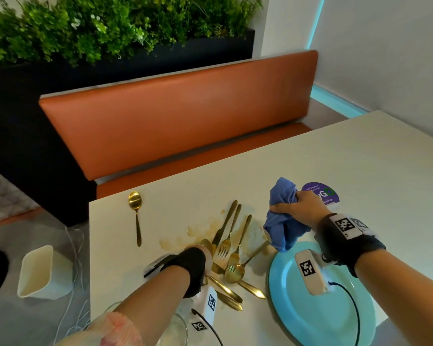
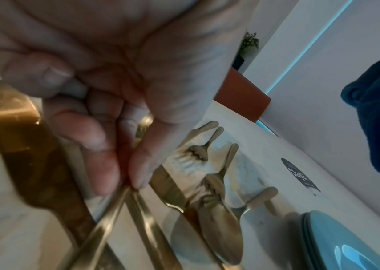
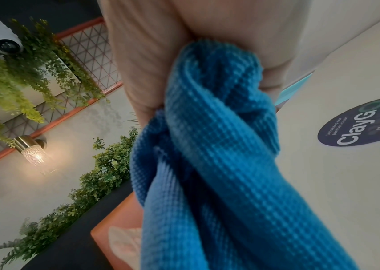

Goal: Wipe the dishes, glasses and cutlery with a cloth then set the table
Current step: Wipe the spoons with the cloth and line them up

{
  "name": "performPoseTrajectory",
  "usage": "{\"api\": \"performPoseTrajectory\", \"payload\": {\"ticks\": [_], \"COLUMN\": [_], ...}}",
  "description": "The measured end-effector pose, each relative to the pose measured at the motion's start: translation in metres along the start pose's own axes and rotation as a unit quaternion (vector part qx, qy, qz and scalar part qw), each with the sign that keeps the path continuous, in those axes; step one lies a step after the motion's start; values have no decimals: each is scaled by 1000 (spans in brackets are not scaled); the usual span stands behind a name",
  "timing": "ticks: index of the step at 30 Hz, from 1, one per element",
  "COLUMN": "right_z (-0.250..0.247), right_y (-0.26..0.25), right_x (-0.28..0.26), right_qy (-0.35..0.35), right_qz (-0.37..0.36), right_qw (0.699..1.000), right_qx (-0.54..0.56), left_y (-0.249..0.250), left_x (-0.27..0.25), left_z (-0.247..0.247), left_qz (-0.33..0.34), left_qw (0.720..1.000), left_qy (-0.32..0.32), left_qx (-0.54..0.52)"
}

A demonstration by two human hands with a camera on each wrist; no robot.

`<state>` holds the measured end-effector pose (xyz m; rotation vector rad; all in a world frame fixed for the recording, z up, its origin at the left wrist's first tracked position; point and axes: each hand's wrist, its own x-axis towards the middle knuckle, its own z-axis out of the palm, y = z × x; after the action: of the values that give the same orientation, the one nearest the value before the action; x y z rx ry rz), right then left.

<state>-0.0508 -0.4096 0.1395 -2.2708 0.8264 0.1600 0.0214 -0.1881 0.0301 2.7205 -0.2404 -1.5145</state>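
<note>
A slender gold cutlery handle (image 2: pixel 106 215) is pinched between thumb and fingertips of the left hand (image 2: pixel 106 76), low over the bench (image 1: pixel 175 196). Just beyond and right of that hand, a heap of gold cutlery (image 1: pixel 231 248) is spread over a brownish stain (image 1: pixel 180 237). The blue cloth (image 1: pixel 281 216) is gripped, bunched, in the right hand (image 1: pixel 298 206), raised above the turquoise plate (image 1: pixel 318 318). Farther left, one gold spoon (image 1: pixel 136 216) is laid apart.

Cutlery (image 1: pixel 229 248), lower centre of the head view: gold-toned metal, polished, reflective. Cloth (image 3: pixel 210 146): blue waffle-weave textile, matt, ribbed. Plate (image 1: pixel 335 310), lower right: turquoise, glossy. Table (image 1: pixel 310 156): off-white, smooth, matt. Bench back (image 1: pixel 180 108), centre: orange, smooth, leather-like upholstery.
</note>
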Motion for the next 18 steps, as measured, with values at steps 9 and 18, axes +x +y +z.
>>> {"api": "performPoseTrajectory", "payload": {"ticks": [9,18], "right_z": [9,32], "right_y": [2,-10], "right_x": [2,15], "right_qy": [-56,-164], "right_qz": [22,20], "right_qw": [997,962], "right_qx": [40,215], "left_y": [-7,13], "left_x": [-4,-50], "left_z": [-17,-58], "left_qz": [35,151], "left_qw": [994,933], "left_qy": [61,301], "left_qx": [-88,-127]}}
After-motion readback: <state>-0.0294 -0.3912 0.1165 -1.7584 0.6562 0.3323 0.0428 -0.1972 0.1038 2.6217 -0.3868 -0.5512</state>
